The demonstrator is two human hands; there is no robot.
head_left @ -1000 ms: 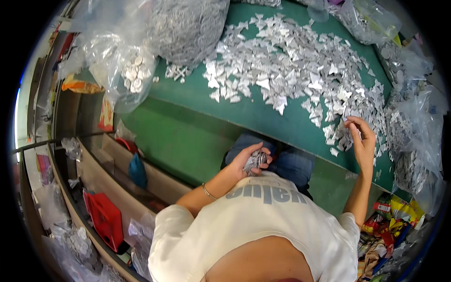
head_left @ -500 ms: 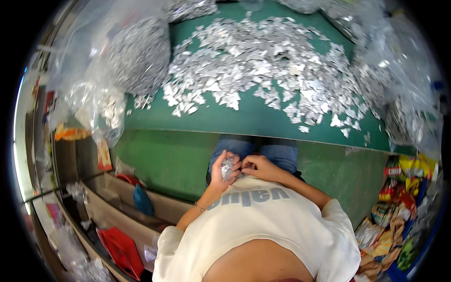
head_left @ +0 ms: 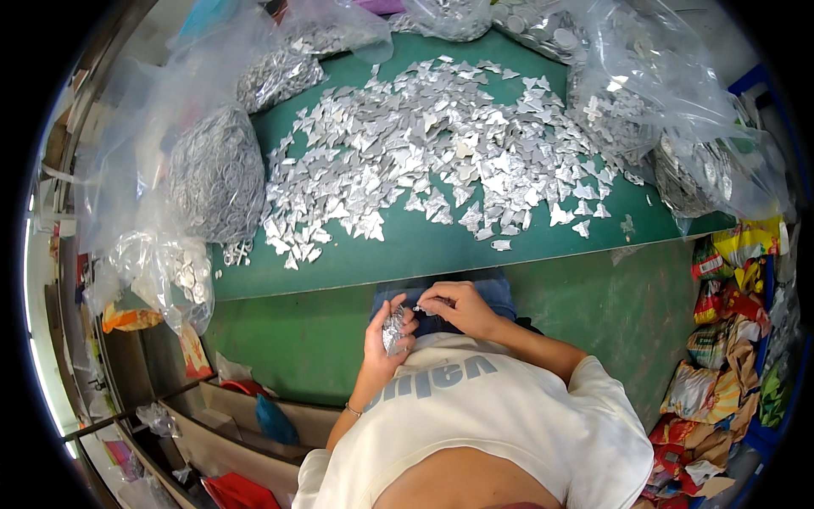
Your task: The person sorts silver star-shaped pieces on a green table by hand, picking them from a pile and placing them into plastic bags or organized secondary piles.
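Note:
Over my lap, my left hand (head_left: 376,346) is curled round a clump of small silver metal pieces (head_left: 393,331), which shows in the palm. Just to its right is my right hand (head_left: 466,309), palm down with its fingertips pinched together at the left hand's fingers. A tiny silver bit (head_left: 418,309) shows at those fingertips, too small to name. Beyond both hands, a wide spread of flat silver metal cutouts (head_left: 407,144) covers much of the green tabletop (head_left: 339,267).
Clear plastic bags of silver parts (head_left: 216,174) ring the table's left, far and right sides. A bag of flat parts (head_left: 699,174) sits at the right edge. Low at left stands a brown partitioned shelf (head_left: 246,424); colourful packets (head_left: 695,394) are heaped at right.
The view has turned and shows more of the table's far side. My right hand now sits higher than the left, and its fingertips have come up beside the left fingers.

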